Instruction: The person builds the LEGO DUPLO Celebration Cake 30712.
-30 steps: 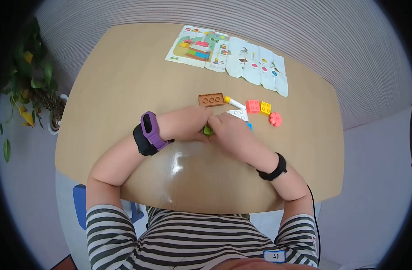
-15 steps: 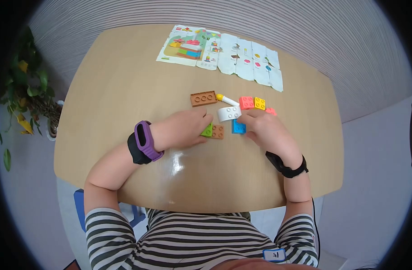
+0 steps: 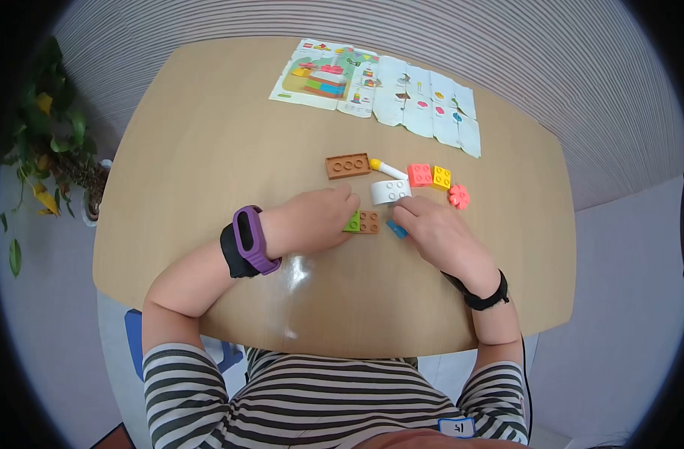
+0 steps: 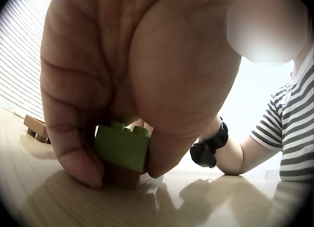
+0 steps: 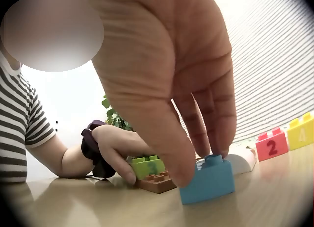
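My left hand [image 3: 316,218] pinches a green brick [image 4: 122,147] between thumb and fingers. That brick sits on one end of a brown brick [image 3: 369,222], whose bare studs stick out to the right in the head view. To the right, my right hand [image 3: 443,236] holds a blue brick [image 5: 208,182] by thumb and fingertips, low over the table. In the head view the blue brick looks turned at an angle, partly covered by the fingers. A white curved brick [image 3: 387,193] lies just beyond the right fingertips.
Behind the hands lie another brown brick [image 3: 348,165], a white candle piece with a yellow tip [image 3: 389,170], a red brick [image 3: 419,175], a yellow brick [image 3: 441,177] and a coral flower [image 3: 459,197]. Creased instruction sheets [image 3: 390,93] spread along the table's [image 3: 207,135] far side.
My right hand has moved right, away from the left hand, and taken hold of the blue brick, which has turned and come slightly nearer me. My left hand stays at the green brick.
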Demonstrator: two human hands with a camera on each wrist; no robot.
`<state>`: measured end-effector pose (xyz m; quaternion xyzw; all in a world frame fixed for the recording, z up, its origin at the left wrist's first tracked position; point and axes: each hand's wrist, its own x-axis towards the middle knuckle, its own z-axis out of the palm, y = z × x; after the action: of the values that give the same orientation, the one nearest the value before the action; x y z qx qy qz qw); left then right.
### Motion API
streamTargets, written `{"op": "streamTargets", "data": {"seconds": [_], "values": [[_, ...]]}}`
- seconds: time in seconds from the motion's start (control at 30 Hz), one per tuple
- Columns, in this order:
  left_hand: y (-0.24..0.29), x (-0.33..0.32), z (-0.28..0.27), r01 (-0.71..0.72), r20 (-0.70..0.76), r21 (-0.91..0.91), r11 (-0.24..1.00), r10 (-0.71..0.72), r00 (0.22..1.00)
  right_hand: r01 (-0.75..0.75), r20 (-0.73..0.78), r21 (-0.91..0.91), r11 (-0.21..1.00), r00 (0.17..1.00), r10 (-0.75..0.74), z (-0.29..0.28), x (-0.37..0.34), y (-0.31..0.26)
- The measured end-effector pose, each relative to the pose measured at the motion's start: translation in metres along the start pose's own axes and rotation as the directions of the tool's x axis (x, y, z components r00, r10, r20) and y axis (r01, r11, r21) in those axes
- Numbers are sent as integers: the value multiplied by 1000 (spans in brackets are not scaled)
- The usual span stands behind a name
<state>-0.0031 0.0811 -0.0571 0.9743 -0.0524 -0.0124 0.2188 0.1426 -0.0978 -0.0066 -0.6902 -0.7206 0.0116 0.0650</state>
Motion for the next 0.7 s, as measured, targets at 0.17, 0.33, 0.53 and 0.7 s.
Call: {"op": "streamTargets", "data": {"seconds": [0.17,0.33,0.53,0.7], "values": [[-1,0,3,-8,-4,1,1000,8,1000,-89,105,-1,996,991,89,0,-1,0],[-3,-1,4,-22,-16,13,1000,22,1000,-117,110,33,993,987,113,2,-4,1],[-3,0,-3,-36,32,63,997,34,999,-4,-124,120,993,992,19,-9,10,-8],[-3,0,-6,-25,29,72,997,23,999,20,-58,122,992,998,-13,2,18,-12]]}}
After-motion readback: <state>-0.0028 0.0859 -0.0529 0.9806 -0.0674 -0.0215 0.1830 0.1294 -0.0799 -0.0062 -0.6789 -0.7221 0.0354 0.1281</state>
